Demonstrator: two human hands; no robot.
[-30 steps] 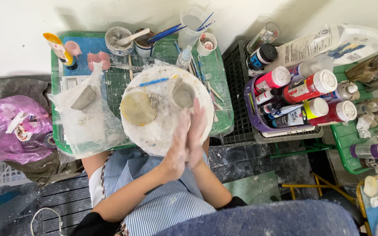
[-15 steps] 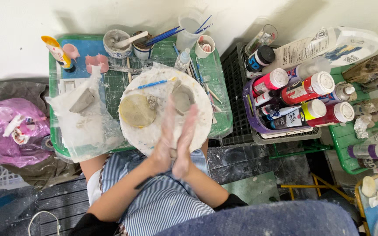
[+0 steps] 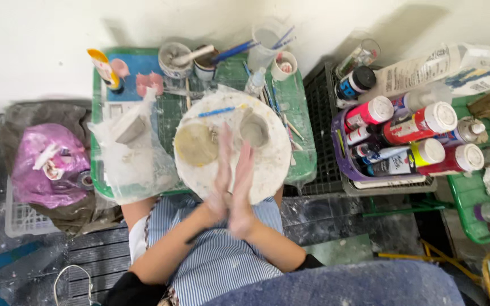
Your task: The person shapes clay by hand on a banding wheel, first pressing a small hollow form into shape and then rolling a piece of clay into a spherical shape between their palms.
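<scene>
My left hand (image 3: 221,173) and my right hand (image 3: 243,195) are pressed flat together, palm against palm, fingers pointing away from me. They hover over the near edge of a round white board (image 3: 273,164) above my striped apron. Whatever may lie between the palms is hidden. On the board lie a flat tan clay disc (image 3: 195,144), a small grey clay cup (image 3: 254,130) and a blue tool (image 3: 216,111).
The board rests on a green tray table (image 3: 304,153). A clear plastic bag with a grey clay block (image 3: 131,147) lies at its left. Cups of brushes (image 3: 267,42) stand at the back. A purple basket of paint bottles (image 3: 404,141) is on the right, a purple bag (image 3: 52,164) far left.
The palms have slid against each other: my left hand has gone forward over the board and my right hand has drawn back toward my body.
</scene>
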